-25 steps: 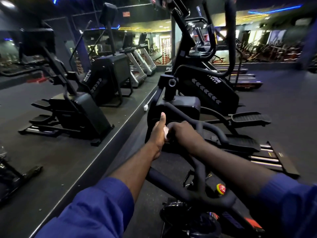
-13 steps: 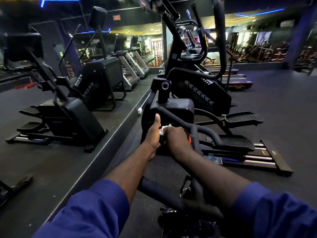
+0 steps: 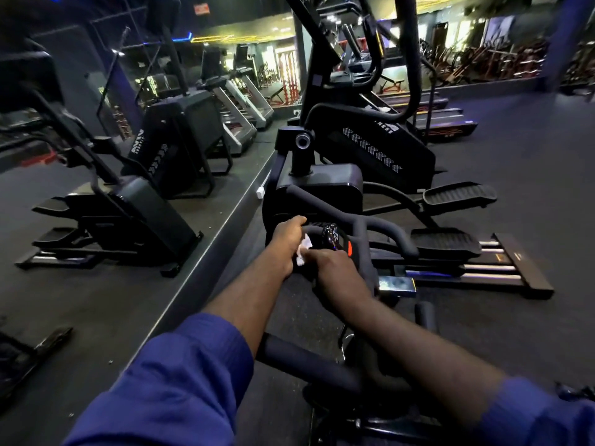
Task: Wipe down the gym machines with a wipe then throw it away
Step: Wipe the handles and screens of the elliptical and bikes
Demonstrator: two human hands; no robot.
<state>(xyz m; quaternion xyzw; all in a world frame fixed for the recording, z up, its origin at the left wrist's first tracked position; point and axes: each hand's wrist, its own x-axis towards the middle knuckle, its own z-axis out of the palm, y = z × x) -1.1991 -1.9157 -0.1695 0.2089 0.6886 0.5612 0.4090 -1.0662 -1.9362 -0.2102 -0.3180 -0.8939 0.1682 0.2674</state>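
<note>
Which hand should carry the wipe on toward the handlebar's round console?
Right, probably: the right hand holds the wipe and sits just below the console; the left hand rests at the left end of the handlebar, farther from it.

This is a commercial gym, seen from its cardio area. At 12 o'clock stands a tall black elliptical trainer (image 3: 370, 149) with ribbed foot pedals (image 3: 457, 194) riding on floor rails (image 3: 495, 268). Close in at 6 o'clock is the padded handlebar (image 3: 386, 228) of another machine, with a small round console (image 3: 331, 236) set in it. At 10 o'clock two more black machines (image 3: 180, 140) show in a row, and at 11 o'clock a line of treadmills (image 3: 248, 107) runs back. The floor (image 3: 531, 204) is dark matting. Blue strip lights (image 3: 167, 40) edge the dark ceiling. At 1 o'clock, far off and blurred, stand what look like weight racks (image 3: 476, 66).
</note>
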